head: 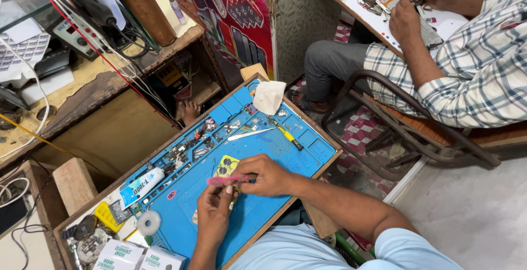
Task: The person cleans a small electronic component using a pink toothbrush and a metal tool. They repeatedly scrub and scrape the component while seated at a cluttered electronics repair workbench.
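My right hand (267,175) is closed on the handle of a pink toothbrush-like brush (226,180), held level over a blue work mat (263,209). Just below it, my left hand (213,213) comes up from the bottom edge. Its fingertips pinch the lower end of a yellow phone piece with round camera holes (226,165). The brush head lies across that piece, above my left fingers. How much of the piece my hands hide, I cannot tell.
On the mat lie tweezers (250,134), a yellow-and-black screwdriver (289,137), a white cloth (269,97), a glue tube (141,186), a tape roll (148,222) and several small parts. White boxes (137,256) sit bottom left. A co-worker in a checked shirt (472,67) works top right.
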